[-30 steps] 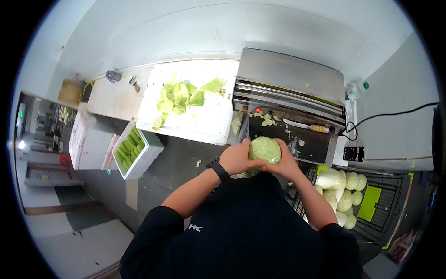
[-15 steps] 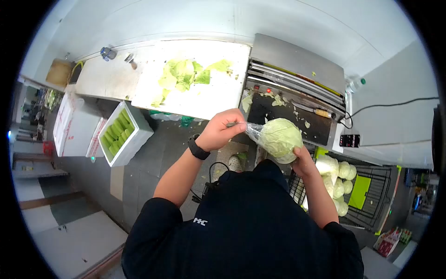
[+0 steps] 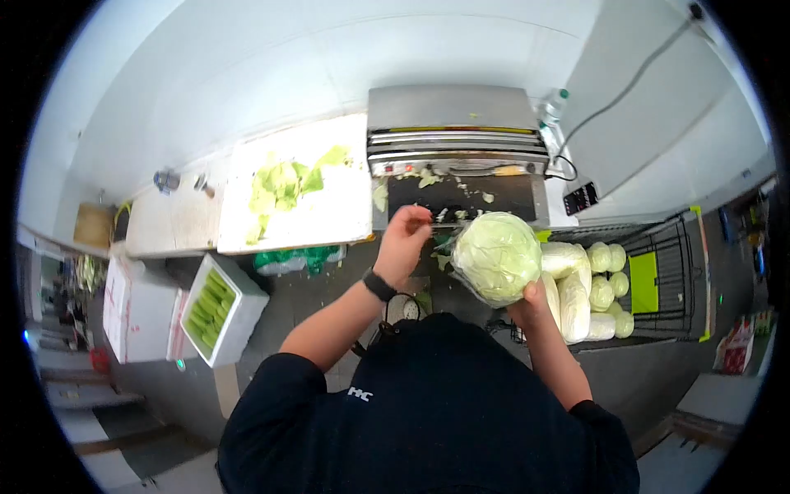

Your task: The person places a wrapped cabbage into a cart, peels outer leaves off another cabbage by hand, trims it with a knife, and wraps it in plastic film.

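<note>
A round pale-green cabbage (image 3: 497,258) in clear plastic film rests on my right hand (image 3: 529,303), whose thumb lies on its lower right side. To the left of the cabbage, and apart from it, is my left hand (image 3: 403,244), raised with its fingers curled; whether anything thin is between them cannot be made out. Loose film bunches at the cabbage's left side. Behind both hands is the metal wrapping machine (image 3: 453,107), with leaf scraps and a knife (image 3: 498,171) on its front part.
Loose leaves (image 3: 284,185) lie on a white board (image 3: 346,214) at left. A foam box (image 3: 247,309) of green vegetables stands below it. At right, a cart (image 3: 671,329) holds several wrapped cabbages. A phone (image 3: 581,198) and a bottle (image 3: 554,107) are beside the machine.
My left hand has let go of the film and moved away from the cabbage. My right hand still holds the cabbage, and the view has turned toward the cart.
</note>
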Available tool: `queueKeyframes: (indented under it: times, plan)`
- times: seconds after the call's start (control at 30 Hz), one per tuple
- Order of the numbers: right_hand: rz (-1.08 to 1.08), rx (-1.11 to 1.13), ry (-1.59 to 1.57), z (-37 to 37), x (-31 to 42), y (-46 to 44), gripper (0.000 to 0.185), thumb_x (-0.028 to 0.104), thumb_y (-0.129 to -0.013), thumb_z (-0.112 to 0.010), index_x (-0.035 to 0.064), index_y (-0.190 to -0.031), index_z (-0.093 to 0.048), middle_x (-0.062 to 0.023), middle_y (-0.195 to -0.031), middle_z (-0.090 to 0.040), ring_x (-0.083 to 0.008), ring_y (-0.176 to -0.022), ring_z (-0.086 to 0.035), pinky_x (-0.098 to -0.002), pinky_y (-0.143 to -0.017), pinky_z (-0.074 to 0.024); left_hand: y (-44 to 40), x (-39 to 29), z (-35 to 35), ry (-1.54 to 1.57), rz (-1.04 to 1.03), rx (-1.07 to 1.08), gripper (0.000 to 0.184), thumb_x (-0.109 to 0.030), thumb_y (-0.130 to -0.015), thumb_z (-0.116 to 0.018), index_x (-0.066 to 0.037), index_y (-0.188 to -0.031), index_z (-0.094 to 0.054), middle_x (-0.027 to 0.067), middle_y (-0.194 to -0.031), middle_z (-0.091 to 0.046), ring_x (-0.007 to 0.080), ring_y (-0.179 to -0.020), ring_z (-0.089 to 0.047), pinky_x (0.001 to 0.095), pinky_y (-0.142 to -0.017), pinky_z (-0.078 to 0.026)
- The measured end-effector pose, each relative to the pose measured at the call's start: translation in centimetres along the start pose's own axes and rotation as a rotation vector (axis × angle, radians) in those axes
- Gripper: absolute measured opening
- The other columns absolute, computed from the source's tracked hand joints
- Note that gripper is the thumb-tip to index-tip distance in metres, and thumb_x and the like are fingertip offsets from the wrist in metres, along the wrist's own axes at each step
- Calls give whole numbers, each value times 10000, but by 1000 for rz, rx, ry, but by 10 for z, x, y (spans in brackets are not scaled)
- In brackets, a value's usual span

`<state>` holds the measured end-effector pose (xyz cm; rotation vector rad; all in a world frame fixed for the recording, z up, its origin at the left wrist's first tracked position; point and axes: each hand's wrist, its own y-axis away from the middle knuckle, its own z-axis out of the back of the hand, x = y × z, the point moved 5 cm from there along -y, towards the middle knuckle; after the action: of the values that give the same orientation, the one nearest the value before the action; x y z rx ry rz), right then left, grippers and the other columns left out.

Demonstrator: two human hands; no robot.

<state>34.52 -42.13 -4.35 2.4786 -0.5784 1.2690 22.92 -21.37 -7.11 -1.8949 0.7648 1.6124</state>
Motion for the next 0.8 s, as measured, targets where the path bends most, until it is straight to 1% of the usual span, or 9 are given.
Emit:
queueKeyframes:
  times: [0.03,0.13,0.2,0.27,0.4,0.47,0.53,0.6,0.8]
  plan:
    - [93,-49,-38,7,9,6,1196,447,-610,-915,2,-1497,-247,-162,-1442,-443,-297,-1315,-479,-435,-1080,-422,7,-34,-14,-196,-226,-68,232,13,-917,-564,-29,-1143,-583,70,-1080,-614,154,-955,-581,277,-858,-469]
    - [338,-149,213,9,47,33,1102,326,-636,-914,39,-1467,-249,-151,-1397,-444,-272,-1298,-464,-403,-1069,-415,55,-136,-101,-599,-659,256,423,-61,-898,-585,-5,-1315,-538,213,-1292,-556,368,-1180,-557,390,-1024,-432]
    - [387,-172,394,21,55,58,1113,337,-633,-914,29,-1465,-242,-159,-1384,-445,-271,-1290,-466,-404,-1072,-409,80,-140,-152,-686,-590,317,495,-192,-943,-539,-5,-1398,-481,218,-1433,-479,420,-1273,-495,431,-1083,-379]
    - [452,-192,573,29,62,77,1124,347,-630,-915,19,-1462,-235,-168,-1372,-446,-271,-1282,-467,-406,-1075,-403,90,-137,-180,-718,-646,278,491,-215,-963,-523,10,-1398,-478,233,-1376,-526,435,-1254,-504,439,-1086,-377]
    - [482,-226,425,48,63,115,1143,340,-597,-926,-7,-1452,-251,-170,-1352,-445,-266,-1265,-468,-397,-1069,-397,78,-116,-208,-601,-344,432,484,-299,-1020,-472,41,-1361,-515,208,-1302,-596,301,-1220,-575,391,-1058,-419]
    - [515,-195,531,52,63,136,1143,349,-592,-927,-7,-1450,-262,-170,-1353,-440,-271,-1265,-468,-401,-1069,-394,77,-89,-219,-69,196,713,489,-331,-1033,-443,39,-1336,-546,171,-1288,-616,249,-1205,-587,358,-1049,-434]
    - [497,-161,384,52,65,148,1158,360,-581,-929,-3,-1453,-259,-167,-1361,-434,-276,-1277,-458,-408,-1080,-380,78,-84,-228,-67,159,864,530,-364,-1036,-418,26,-1385,-506,167,-1361,-572,251,-1258,-554,356,-1082,-413]
    - [550,-86,451,52,66,159,1162,354,-575,-931,2,-1456,-259,-159,-1366,-434,-274,-1290,-447,-412,-1091,-367,89,-69,-240,309,325,988,593,-397,-1033,-415,23,-1452,-420,182,-1448,-494,265,-1332,-491,379,-1111,-389]
    - [515,-52,452,55,88,187,1143,312,-578,-933,40,-1466,-265,-152,-1397,-426,-272,-1311,-439,-412,-1090,-373,95,-48,-262,462,328,931,540,-339,-1039,-424,3,-1456,-415,141,-1469,-471,234,-1388,-413,387,-1152,-316]
